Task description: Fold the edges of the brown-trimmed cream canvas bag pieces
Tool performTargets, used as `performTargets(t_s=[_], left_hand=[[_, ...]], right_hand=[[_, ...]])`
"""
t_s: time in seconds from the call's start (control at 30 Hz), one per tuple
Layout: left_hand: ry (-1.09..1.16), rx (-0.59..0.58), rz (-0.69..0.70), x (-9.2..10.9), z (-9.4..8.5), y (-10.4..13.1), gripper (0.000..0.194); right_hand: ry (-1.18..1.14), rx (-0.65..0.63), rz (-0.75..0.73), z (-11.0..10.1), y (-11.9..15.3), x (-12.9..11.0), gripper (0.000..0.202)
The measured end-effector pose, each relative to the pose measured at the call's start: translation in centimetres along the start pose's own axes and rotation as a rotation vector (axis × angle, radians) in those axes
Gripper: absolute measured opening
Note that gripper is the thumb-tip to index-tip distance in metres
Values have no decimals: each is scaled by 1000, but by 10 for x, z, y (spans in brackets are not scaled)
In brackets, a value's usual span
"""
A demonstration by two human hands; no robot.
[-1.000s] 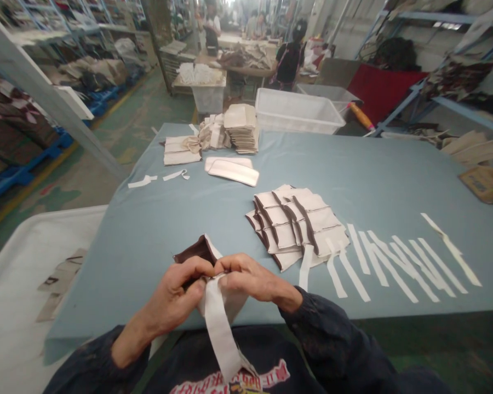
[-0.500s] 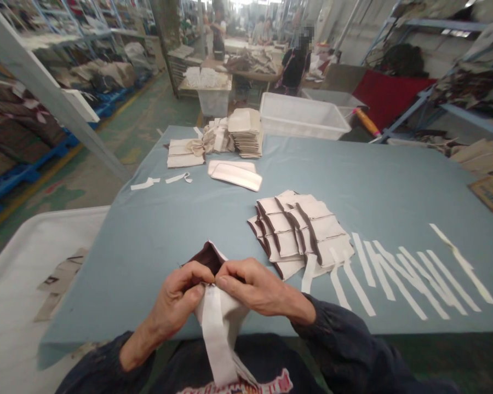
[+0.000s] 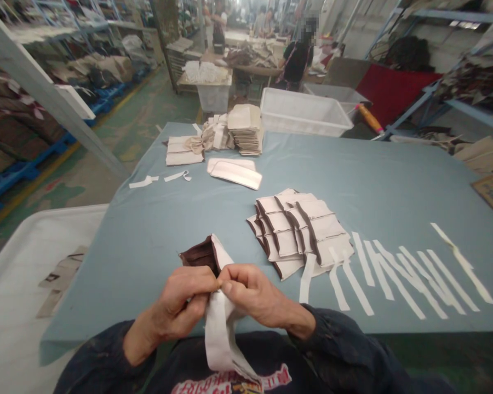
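Both hands meet at the table's near edge over a cream fabric piece [image 3: 222, 334] with a dark brown lining [image 3: 201, 256]. My left hand [image 3: 181, 301] pinches its edge from the left. From the right, my right hand [image 3: 257, 293] grips the same edge, thumb and forefinger against the left fingertips. The piece's brown-lined end stands open beyond the hands, and its pale part hangs down toward my lap. The exact spot under the fingertips is hidden. Right of the hands lies a spread of similar cream pieces with brown edges [image 3: 304, 230].
Several white strips [image 3: 402, 279] lie on the blue-green table [image 3: 181, 208] at right. Two pale oblong panels [image 3: 236, 174] and a beige fabric stack [image 3: 245, 128] are farther back. A white bin [image 3: 66, 219] stands at left, a clear tub [image 3: 304, 112] behind. A person [image 3: 298, 57] is beyond.
The hands have shifted slightly and drawn closer at the fingertips. The left hand has turned over more, and the fabric's brown-lined end shows wider.
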State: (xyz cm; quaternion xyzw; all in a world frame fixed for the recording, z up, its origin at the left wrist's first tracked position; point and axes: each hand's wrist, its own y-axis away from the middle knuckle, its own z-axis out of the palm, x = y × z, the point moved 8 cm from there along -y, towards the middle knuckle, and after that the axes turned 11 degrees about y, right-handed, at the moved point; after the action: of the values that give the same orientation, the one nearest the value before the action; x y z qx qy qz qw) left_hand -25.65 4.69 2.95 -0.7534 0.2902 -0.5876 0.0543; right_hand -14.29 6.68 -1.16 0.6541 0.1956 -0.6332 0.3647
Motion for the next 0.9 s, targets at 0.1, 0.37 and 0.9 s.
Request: performTargets(t_s=[0.1,0.37,0.9], left_hand=[[-28,-30,51,-4,3,-1,20],[-29,82,76,10,0,-13,22],[33,-144,-479,-9,0,-18,44]], right_hand=[[-190,38,47,4,-1,11,46],[-399,-1,92,11,-8,18,63],[715,165,-423,-34,22,-48,8]])
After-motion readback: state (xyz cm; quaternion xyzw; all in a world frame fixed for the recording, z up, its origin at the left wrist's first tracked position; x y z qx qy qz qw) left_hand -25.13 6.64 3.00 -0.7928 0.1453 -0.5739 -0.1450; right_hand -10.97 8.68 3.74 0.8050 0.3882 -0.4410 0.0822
